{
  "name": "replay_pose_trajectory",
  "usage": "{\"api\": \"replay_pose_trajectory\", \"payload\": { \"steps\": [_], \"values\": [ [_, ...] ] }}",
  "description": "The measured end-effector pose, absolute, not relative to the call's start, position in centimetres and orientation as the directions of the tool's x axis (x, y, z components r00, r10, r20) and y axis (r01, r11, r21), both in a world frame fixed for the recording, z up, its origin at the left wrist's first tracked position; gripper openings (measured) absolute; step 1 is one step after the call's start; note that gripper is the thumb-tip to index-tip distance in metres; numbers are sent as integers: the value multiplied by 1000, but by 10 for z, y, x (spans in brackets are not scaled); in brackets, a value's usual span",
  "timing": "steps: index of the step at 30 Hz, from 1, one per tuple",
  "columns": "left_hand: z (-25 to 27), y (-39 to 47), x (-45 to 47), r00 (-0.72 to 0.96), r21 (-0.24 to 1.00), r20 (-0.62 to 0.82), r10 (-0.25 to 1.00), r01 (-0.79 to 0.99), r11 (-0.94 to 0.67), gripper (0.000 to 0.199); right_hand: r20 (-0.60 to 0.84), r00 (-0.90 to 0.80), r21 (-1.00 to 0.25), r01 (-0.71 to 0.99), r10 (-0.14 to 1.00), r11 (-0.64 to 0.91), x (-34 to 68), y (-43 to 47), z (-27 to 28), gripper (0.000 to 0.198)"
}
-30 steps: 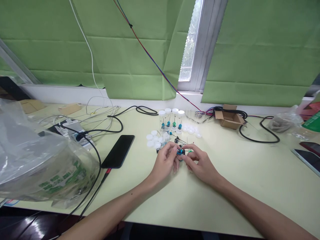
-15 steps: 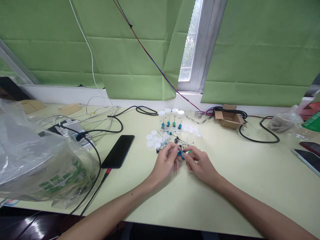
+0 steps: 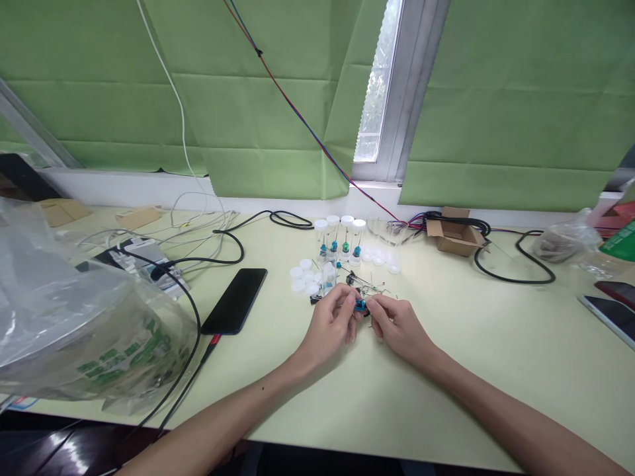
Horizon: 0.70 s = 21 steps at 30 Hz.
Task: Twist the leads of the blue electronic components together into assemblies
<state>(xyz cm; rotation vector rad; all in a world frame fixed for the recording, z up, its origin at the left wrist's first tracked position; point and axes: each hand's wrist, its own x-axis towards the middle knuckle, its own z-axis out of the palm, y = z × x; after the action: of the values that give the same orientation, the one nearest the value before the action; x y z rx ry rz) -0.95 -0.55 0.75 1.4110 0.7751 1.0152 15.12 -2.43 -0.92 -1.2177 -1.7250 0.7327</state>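
Observation:
Between my two hands is a small blue part (image 3: 360,305), pinched from both sides; its exact kind is too small to make out. My left hand (image 3: 335,314) is closed on its left side with thumb and fingertips. On the other side my right hand (image 3: 397,320) has its thumb and index finger pressed together at the part. Just beyond my fingers lies a loose pile of small parts (image 3: 367,285) with thin wire-like leads. Behind it stand several clear tubes (image 3: 346,239) with white caps, holding blue and green pieces. Loose white caps (image 3: 298,285) lie left of the pile.
A black phone (image 3: 235,301) with a cable plugged in lies to the left, beside a large plastic bag (image 3: 129,330). Cables (image 3: 233,241) run along the back. A small open cardboard box (image 3: 454,238) stands at the back right, and another phone (image 3: 610,317) lies at the right edge.
The blue part has turned slightly between my fingers. My right fingertips have shifted a little and closed nearer together; my left hand has hardly moved.

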Motion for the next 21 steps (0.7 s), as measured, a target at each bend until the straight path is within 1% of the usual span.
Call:
{"api": "replay_pose_trajectory", "payload": {
  "steps": [5, 9, 16, 21],
  "values": [
    [8, -4, -11, 401, 988, 140, 905, -119, -100, 27, 276, -135, -880, 363, 952, 307, 152, -25, -10, 30],
    [8, -4, -12, 391, 987, 129, 911, -135, -82, 26, 286, -166, -882, 339, 944, 327, 152, -26, -10, 28],
    [10, -5, -10, 393, 989, 99, 914, -144, -45, 26, 303, -168, -867, 359, 938, 345, 152, -26, -12, 24],
    [9, -4, -11, 405, 989, 109, 908, -135, -59, 25, 314, -174, -860, 363, 933, 357, 152, -25, -13, 21]
  ]
}}
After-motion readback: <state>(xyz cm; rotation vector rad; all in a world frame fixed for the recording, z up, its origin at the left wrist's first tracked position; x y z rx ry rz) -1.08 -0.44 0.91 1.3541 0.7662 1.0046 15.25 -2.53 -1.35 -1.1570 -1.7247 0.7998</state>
